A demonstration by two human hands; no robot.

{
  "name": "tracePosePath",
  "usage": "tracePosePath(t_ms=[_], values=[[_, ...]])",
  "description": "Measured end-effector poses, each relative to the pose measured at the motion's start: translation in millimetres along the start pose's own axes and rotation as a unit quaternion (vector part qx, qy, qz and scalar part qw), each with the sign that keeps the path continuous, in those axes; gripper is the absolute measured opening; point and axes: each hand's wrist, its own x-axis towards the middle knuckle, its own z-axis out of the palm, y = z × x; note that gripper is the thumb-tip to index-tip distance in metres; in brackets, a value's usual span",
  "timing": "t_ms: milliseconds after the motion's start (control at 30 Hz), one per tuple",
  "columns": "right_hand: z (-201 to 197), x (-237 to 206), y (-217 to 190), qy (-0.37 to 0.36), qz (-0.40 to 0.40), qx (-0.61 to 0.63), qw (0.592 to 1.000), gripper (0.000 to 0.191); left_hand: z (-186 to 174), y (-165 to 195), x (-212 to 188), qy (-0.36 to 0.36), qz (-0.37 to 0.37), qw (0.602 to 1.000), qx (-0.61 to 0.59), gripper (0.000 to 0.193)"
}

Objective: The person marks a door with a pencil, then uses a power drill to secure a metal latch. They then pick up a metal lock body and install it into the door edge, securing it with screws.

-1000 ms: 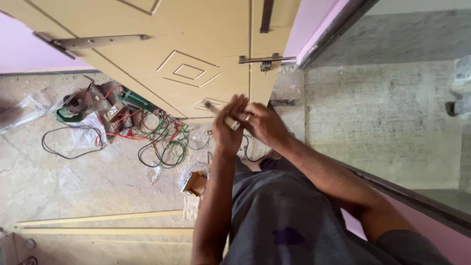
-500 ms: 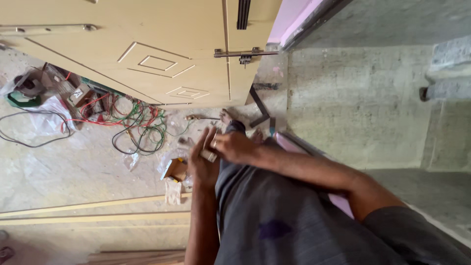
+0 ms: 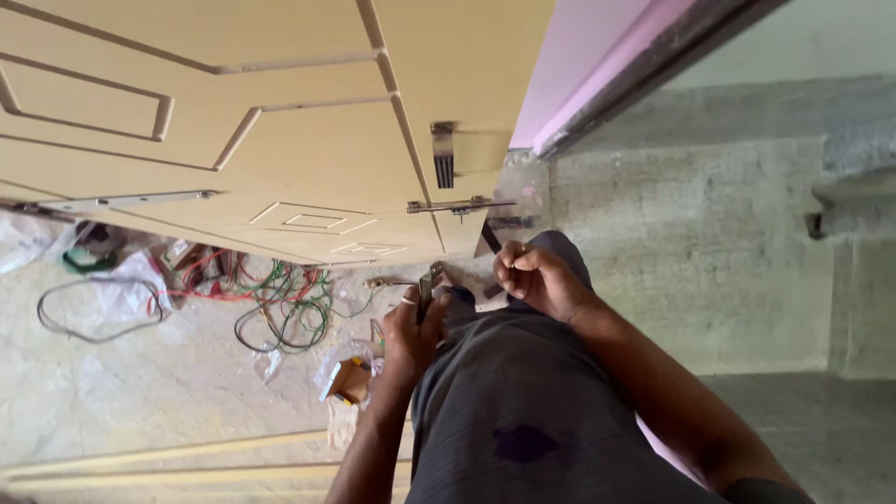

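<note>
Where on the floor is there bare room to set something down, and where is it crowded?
Bare floor lies between the tangled wires and the wooden strips; also the grey concrete right of the door. Crowded along the door's foot: wires, plastic bags, small box.

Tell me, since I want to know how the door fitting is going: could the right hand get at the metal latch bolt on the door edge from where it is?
Probably yes. The right hand is curled just below the latch bolt on the door, with open air between them. The left hand grips a thin metal tool off to the side, not in the way.
</note>
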Motion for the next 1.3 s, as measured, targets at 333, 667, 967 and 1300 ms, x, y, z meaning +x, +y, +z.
tracePosePath(t_ms=[333, 667, 967, 1300], values=[[-14, 27, -134, -0.107, 0.05, -0.204, 0.972, 0.033, 93, 81, 47, -0.023, 0.097, 0.98, -0.171, 0.043], [-40, 36, -225, -0.234, 0.173, -0.293, 0.911, 0.041, 187, 144, 88, -0.038, 0.001, 0.908, -0.418, 0.05], [-27, 120, -260, -0.287, -0.083, -0.225, 0.928, 0.024, 148, 181, 107, 0.527, 0.107, 0.818, 0.203, 0.059], [146, 184, -303, -0.53, 0.028, -0.145, 0.835, 0.041, 140, 206, 146, 0.559, 0.065, 0.791, 0.239, 0.103]])
